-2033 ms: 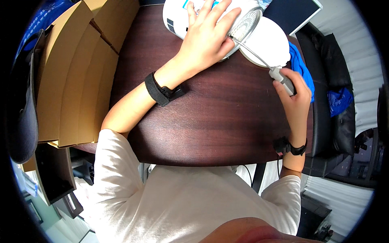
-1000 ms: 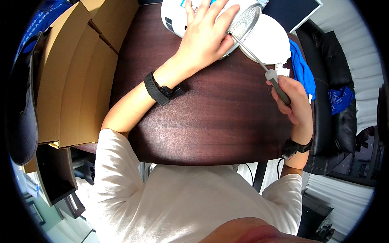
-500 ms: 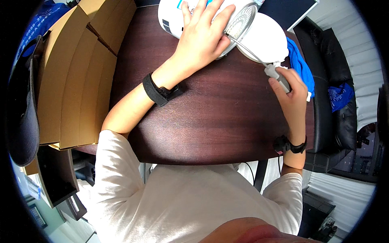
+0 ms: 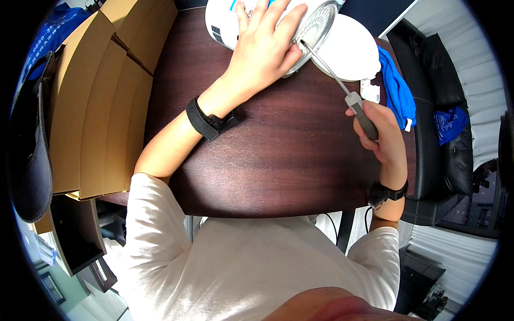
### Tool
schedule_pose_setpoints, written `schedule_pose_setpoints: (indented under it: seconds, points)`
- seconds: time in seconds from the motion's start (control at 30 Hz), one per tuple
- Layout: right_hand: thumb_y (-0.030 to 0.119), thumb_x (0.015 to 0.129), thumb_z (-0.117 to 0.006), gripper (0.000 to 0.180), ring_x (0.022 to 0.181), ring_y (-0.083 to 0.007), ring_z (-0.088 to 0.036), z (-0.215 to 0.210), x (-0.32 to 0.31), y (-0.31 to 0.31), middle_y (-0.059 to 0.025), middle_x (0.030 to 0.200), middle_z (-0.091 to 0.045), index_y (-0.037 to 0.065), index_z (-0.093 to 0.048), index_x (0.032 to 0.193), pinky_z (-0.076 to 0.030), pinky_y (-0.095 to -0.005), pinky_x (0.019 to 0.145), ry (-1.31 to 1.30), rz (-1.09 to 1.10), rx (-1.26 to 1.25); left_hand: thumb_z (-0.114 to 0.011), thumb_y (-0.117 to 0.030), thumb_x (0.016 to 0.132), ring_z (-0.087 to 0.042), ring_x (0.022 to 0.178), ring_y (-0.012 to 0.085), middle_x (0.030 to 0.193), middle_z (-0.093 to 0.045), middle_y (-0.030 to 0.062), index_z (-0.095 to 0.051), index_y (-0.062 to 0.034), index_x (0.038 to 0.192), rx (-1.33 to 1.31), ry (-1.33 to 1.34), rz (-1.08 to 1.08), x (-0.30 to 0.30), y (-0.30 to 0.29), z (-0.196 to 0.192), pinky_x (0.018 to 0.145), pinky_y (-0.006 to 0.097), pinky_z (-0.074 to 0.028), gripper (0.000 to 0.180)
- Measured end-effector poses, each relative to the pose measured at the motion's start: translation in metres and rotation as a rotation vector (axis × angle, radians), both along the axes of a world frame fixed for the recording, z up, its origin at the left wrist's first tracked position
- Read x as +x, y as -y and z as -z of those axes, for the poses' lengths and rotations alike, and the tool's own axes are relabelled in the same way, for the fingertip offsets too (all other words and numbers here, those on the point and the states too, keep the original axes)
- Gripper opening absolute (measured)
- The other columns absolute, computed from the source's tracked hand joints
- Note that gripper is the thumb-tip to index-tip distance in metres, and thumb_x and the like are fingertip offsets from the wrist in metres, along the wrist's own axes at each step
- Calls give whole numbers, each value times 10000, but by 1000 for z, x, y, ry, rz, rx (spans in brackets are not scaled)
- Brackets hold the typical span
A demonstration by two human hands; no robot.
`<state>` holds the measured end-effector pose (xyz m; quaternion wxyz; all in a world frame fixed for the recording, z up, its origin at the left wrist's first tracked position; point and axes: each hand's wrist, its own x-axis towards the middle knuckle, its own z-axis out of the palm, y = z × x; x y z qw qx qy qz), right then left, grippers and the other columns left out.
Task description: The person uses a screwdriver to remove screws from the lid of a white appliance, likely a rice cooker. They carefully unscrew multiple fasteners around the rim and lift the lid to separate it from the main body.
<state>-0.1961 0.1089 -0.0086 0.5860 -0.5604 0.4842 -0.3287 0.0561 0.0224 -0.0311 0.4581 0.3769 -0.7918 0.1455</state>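
A white appliance (image 4: 225,21) lies on its side at the far edge of the dark wooden table (image 4: 278,155), its round metal base plate (image 4: 316,29) facing right. My left hand (image 4: 265,48) lies flat on the appliance and holds it down, fingers spread. My right hand (image 4: 383,136) grips the grey handle of a screwdriver (image 4: 342,88). The long shaft runs up and left, and its tip rests on the base plate. A round white part (image 4: 350,51) lies just behind the plate.
Folded cardboard boxes (image 4: 96,101) stand stacked along the table's left side. A blue cloth (image 4: 399,88) lies at the right edge, beside a black chair (image 4: 444,150). A dark screen (image 4: 375,13) sits at the far right corner.
My right hand has shifted the screwdriver slightly, lifting and then lowering the handle while the tip stays on the base plate. My left hand keeps pressing on the appliance.
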Motion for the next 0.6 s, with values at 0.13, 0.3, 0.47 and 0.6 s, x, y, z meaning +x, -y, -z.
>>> schedule_pose_setpoints:
  seconds: [0.13, 0.3, 0.47, 0.6]
  points:
    - [320, 978, -410, 389, 374, -6, -290, 0, 1, -2, 23, 549, -460, -7, -618, 946, -175, -173, 337, 54, -22, 35, -637, -104, 718, -268, 1300, 469, 1381, -315, 245, -392, -21, 1317, 115, 23, 22, 2, -6, -8, 1010, 663, -202, 652]
    - [338, 980, -412, 399, 367, -6, -273, 0, 7, -1, 22, 548, -457, -3, -615, 948, -167, -175, 330, 76, -15, 66, -639, -100, 679, -314, 1315, 389, 1374, -399, 141, -464, -133, 1302, -44, -14, -12, 0, 2, 3, 1008, 647, -211, 648]
    - [354, 981, -410, 405, 368, -6, -270, 5, 5, -1, 18, 560, -463, 6, -617, 958, -164, -174, 331, 113, -52, 73, -645, -100, 677, -308, 1322, 383, 1382, -395, 136, -459, -135, 1311, -40, -11, -11, -1, 2, 3, 1021, 633, -202, 662]
    - [310, 949, -495, 316, 393, -45, -351, -6, 2, 2, -9, 579, -495, 23, -626, 960, -243, -191, 359, -30, -46, 20, -654, -127, 705, -296, 1318, 409, 1384, -373, 176, -436, -93, 1318, 17, 14, -21, 0, 0, 1, 1033, 618, -204, 651]
